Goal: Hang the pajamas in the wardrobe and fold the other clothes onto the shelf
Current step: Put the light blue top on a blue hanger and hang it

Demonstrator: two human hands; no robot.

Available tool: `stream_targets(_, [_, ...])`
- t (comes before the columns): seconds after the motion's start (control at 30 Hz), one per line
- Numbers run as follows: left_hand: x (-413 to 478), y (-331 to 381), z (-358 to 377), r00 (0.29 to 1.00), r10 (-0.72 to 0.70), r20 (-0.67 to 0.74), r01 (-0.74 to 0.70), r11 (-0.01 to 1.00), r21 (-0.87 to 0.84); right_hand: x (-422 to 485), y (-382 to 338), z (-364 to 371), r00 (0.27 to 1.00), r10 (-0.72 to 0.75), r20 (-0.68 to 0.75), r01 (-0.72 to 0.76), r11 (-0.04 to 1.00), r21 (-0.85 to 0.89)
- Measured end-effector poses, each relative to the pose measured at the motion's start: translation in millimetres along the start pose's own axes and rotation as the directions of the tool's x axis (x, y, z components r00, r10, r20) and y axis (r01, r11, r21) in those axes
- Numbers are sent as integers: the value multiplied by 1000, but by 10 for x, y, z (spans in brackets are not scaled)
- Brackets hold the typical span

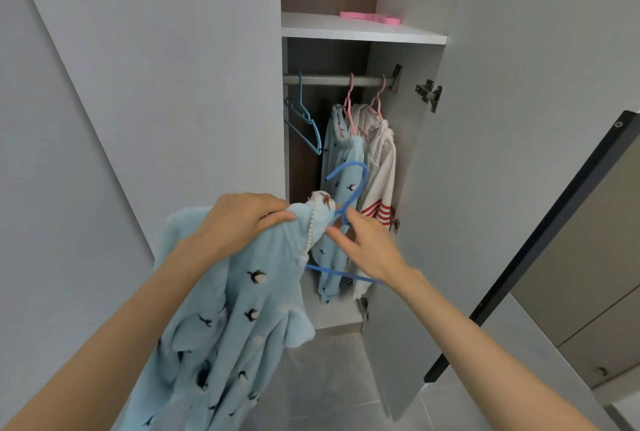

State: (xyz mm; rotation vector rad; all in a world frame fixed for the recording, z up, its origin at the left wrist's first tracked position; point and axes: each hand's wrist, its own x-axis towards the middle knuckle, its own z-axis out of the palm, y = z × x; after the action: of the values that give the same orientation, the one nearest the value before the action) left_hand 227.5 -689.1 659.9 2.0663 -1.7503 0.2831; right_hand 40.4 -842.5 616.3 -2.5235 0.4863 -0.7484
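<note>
The left hand (239,223) had its fingers closed on the collar of the blue pajama top (225,320), holding it up so the right hand (367,250), fingers loosely pinching the blue hanger (349,188), could thread it in (rail (325,80) just ahead in the wardrobe).

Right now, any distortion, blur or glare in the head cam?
Head view: strong wide-angle distortion, the wardrobe doors lean outward and the forearms stretch toward the corners; lighting soft and even, no glare; the interior behind the rail is shadowed; the right hand looks slightly soft, the pajama top reads clearly.
</note>
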Motion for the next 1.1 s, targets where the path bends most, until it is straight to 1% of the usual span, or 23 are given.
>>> stream_targets(0.03, [3,21,-14,1000,15,3,-15,1000,4,18,-67,16,1000,19,9,-20,997,75])
stream_targets(0.07, [-4,30,-30,1000,25,6,-25,1000,9,28,-133,12,998,54,25,-58,977,203])
stream_targets(0.1, [-17,35,-41,999,33,7,-34,999,9,34,-192,-6,995,83,48,-95,924,370])
stream_targets(0.13, [-37,43,-44,999,40,6,-40,999,-3,41,-237,-36,993,98,72,-121,846,520])
stream_targets(0.17, [-59,57,-37,999,43,-2,-43,999,-27,52,-268,-68,990,108,90,-140,783,606])
stream_targets(0.2, [-77,73,-20,999,39,-20,-40,997,-59,65,-295,-97,988,117,100,-154,763,628])
stream_targets(0.27, [-100,101,30,997,20,-72,-28,993,-117,86,-340,-126,987,119,104,-158,784,601])
stream_targets(0.37, [-114,130,94,986,1,-169,-28,986,-162,92,-398,-116,986,118,114,-163,799,579])
stream_targets(0.5, [-119,278,125,947,-100,-306,35,977,-210,89,-455,-138,987,146,73,-163,831,533])
stream_targets(0.57, [-77,407,81,922,-153,-356,43,953,-299,55,-494,-113,984,166,67,-177,861,477])
stream_targets(0.67, [39,621,-31,882,-188,-433,-12,908,-419,-55,-523,37,976,218,20,-206,881,426])
stream_targets(0.73, [106,758,-67,868,-226,-443,-18,876,-483,-100,-560,92,973,228,-48,-174,848,500])
stream_targets(0.83, [146,866,-22,866,-310,-392,32,817,-575,-113,-599,32,954,277,-118,-146,769,622])
stream_targets(0.9, [167,859,10,880,-315,-355,63,819,-570,-124,-606,-44,928,337,-159,-142,715,685])
stream_targets(0.97, [190,822,18,919,-258,-298,77,859,-506,-160,-630,-95,914,342,-218,-93,699,709])
stream_targets(1.03, [210,789,22,952,-173,-252,74,931,-358,-178,-655,-127,910,316,-269,-33,701,712])
stream_targets(1.1, [216,785,25,968,-107,-228,56,975,-217,-177,-654,-158,899,318,-300,-21,716,698])
